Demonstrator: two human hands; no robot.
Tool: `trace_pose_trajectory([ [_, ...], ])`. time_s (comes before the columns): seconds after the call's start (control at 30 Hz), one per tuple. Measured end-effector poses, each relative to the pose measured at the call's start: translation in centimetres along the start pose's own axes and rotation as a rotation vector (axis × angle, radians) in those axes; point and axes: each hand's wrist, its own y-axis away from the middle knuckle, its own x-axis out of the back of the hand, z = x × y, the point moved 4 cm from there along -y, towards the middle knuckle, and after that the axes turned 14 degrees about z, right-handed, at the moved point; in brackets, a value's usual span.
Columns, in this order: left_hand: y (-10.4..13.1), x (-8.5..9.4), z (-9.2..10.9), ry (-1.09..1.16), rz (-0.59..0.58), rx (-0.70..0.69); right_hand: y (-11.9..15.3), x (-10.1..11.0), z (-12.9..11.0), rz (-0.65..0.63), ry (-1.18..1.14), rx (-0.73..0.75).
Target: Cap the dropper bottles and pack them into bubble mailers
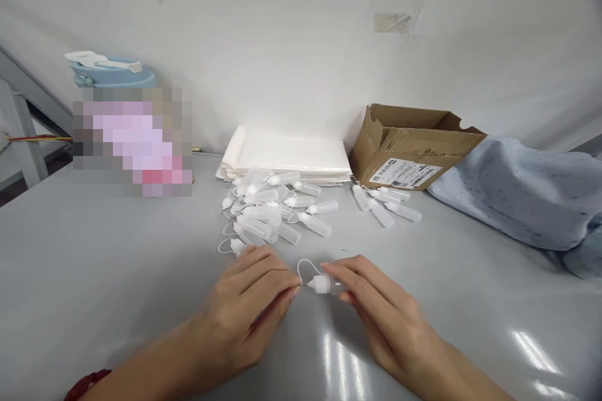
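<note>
My right hand grips the body of a small clear plastic bottle with a white cone-shaped top that points left. A thin white strap loops up from the bottle's neck and over to my left hand. The thumb and fingers of my left hand are pinched together on the strap's end, beside a thin needle tip at the nozzle; the cap itself is hidden by the fingers. Behind my left hand lies a pile of similar bottles. Several more bottles lie farther right, in front of a cardboard box.
A stack of white sheets lies against the wall. The open cardboard box stands right of it, beside a light blue cloth. At the left back are a blue container and a blurred pink item. The grey table reflects lights.
</note>
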Motion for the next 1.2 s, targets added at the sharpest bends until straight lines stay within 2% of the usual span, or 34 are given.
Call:
trace_pose_trajectory([
  [0.33,0.7,-0.3,0.1,-0.023,-0.003,-0.045,-0.1,-0.2,-0.6,0.046,0.066,0.097],
  [0.6,0.7,-0.5,0.3,-0.054,-0.031,-0.117,0.1,-0.3,-0.5,0.056,0.092,0.104],
  [0.8,0.4,-0.7,0.4,-0.125,-0.092,-0.173,0.2,-0.6,0.2,-0.034,0.036,0.036],
  [0.87,0.3,-0.7,0.3,-0.151,-0.126,-0.183,0.1,-0.3,0.7,-0.068,0.062,0.010],
  [0.93,0.1,-0.6,-0.1,-0.155,-0.134,-0.175,-0.3,0.5,1.5,-0.048,0.124,-0.017],
  [0.97,0.0,-0.4,-0.3,-0.159,-0.114,-0.161,-0.4,1.0,2.0,-0.015,0.168,-0.033],
  [1.03,-0.4,0.2,-0.8,-0.197,0.007,-0.098,-0.8,2.3,3.2,0.076,0.274,-0.074],
  [1.13,-0.6,1.2,-1.6,-0.351,0.198,0.081,-1.0,3.6,5.0,0.169,0.450,-0.137],
  [1.2,-0.6,1.5,-1.7,-0.433,0.227,0.148,-0.9,3.9,6.2,0.175,0.567,-0.158],
])
